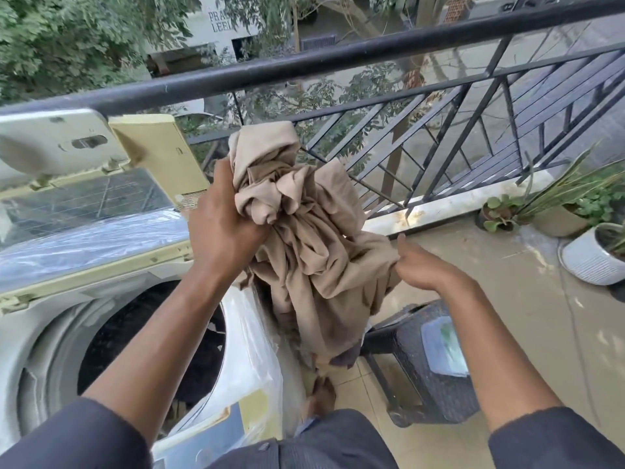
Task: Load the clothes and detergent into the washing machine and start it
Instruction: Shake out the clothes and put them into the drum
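Left hand (225,228) clenched the beige cloth (304,238), right hand (417,264) pinched its edge (trailing hem could snag outside the drum (152,346)).

Looks like an upstairs balcony at someone's home: black metal railing (338,59) with treetops and a street below, tiled floor (507,299), potted plants (575,204) along the edge, and a top-loading washing machine (50,333) parked out here, lid up.
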A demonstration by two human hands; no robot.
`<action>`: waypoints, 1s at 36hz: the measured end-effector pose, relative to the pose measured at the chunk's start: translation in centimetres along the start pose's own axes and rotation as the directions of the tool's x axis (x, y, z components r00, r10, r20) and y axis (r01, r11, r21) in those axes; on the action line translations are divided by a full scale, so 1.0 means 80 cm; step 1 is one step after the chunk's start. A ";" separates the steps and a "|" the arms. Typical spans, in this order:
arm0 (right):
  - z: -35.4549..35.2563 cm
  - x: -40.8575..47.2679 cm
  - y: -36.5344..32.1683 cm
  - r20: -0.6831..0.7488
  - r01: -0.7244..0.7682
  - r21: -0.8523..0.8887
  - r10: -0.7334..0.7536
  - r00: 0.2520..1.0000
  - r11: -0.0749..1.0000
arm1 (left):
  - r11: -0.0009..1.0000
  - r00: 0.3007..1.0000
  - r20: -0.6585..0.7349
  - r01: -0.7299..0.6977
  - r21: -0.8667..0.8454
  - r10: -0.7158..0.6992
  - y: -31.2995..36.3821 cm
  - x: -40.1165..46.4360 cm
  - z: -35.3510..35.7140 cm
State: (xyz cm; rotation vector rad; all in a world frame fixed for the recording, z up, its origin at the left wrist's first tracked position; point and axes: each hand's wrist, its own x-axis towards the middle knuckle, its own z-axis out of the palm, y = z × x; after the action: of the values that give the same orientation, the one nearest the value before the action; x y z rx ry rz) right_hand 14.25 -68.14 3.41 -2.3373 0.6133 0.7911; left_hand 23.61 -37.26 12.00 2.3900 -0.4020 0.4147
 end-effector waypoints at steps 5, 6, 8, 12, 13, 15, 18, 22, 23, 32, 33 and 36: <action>-0.056 -0.058 -0.041 -0.122 0.110 0.075 -0.100 0.987 0.991 | 0.998 0.998 -0.004 0.065 -0.006 -0.065 0.001 -0.001 0.015; -0.060 -0.066 -0.049 -0.147 0.138 0.147 -0.117 0.982 0.979 | 0.997 0.997 -0.009 0.074 -0.019 -0.074 0.001 -0.001 0.017; -0.063 -0.083 -0.067 -0.158 0.170 0.361 -0.120 0.980 0.917 | 0.994 0.995 -0.020 0.100 -0.050 -0.101 0.002 -0.001 0.019; -0.062 -0.104 -0.096 -0.245 0.274 0.694 -0.140 0.959 0.665 | 0.971 0.976 0.008 0.217 -0.104 -0.217 0.006 0.002 0.016; -0.063 -0.108 -0.103 -0.298 0.327 0.721 -0.153 0.942 0.611 | 0.960 0.967 0.022 0.256 -0.115 -0.255 0.008 0.003 0.014; -0.066 -0.113 -0.116 -0.385 0.426 0.743 -0.191 0.903 0.517 | 0.939 0.950 0.047 0.312 -0.143 -0.308 0.013 0.005 0.009; -0.067 -0.119 -0.133 -0.439 0.502 0.740 -0.245 0.864 0.447 | 0.933 0.955 0.114 0.292 -0.212 -0.273 0.020 0.003 -0.003; -0.064 -0.122 -0.162 -0.513 0.568 0.606 -0.273 0.814 0.557 | 0.922 0.938 0.334 0.204 -0.330 -0.088 0.039 -0.003 -0.015; -0.062 -0.122 -0.170 -0.547 0.592 0.540 -0.285 0.787 0.598 | 0.930 0.930 0.366 0.173 -0.325 -0.046 0.044 -0.005 -0.013; -0.041 -0.131 -0.205 -0.595 0.664 0.306 -0.407 0.693 0.683 | 0.993 0.981 0.190 0.053 -0.107 -0.032 0.065 -0.013 0.016; -0.041 -0.131 -0.203 -0.585 0.678 0.307 -0.430 0.688 0.668 | 0.992 0.984 0.174 0.067 -0.106 -0.048 0.062 -0.011 0.019; -0.046 -0.126 -0.193 -0.484 0.733 0.369 -0.555 0.676 0.572 | 0.992 0.989 0.122 0.096 -0.085 -0.085 0.047 -0.005 0.027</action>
State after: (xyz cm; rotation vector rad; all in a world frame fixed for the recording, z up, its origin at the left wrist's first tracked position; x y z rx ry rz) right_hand 17.37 -57.14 18.34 -1.9114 0.0153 -0.1264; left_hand 22.23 -41.41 12.41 2.3402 -0.3553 0.2103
